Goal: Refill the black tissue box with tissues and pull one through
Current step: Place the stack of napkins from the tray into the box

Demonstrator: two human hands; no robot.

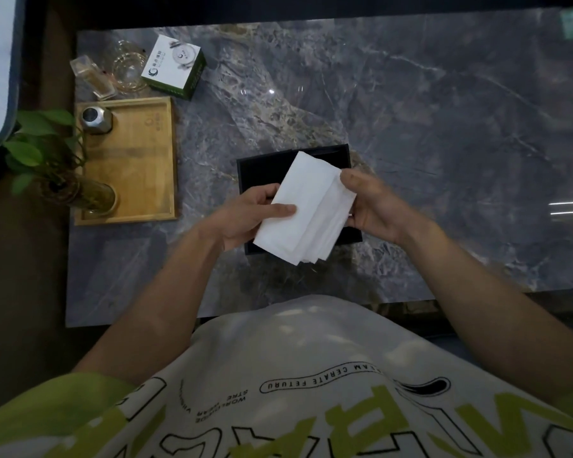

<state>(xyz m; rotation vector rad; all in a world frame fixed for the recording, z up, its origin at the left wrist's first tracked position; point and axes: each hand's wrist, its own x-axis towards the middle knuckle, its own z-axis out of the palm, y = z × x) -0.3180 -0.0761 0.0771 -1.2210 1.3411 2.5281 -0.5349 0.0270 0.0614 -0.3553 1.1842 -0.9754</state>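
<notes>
Directly above open black rectangular tissue box (pixel 265 166): white folded tissue stack (pixel 306 206), long axis diagonal, clamped by left hand (pixel 245 214) and right hand (pixel 374 203).

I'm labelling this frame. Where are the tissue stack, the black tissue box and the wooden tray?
tissue stack (pixel 306 206), head view, middle of the top sheet.
black tissue box (pixel 262 170), head view, far-left part.
wooden tray (pixel 139 166), head view, bare floor.

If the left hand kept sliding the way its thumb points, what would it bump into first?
Probably the right hand. The left hand points right across the stack of tissues it already holds, and the right hand grips the far edge. Depth is hard to judge.
</notes>
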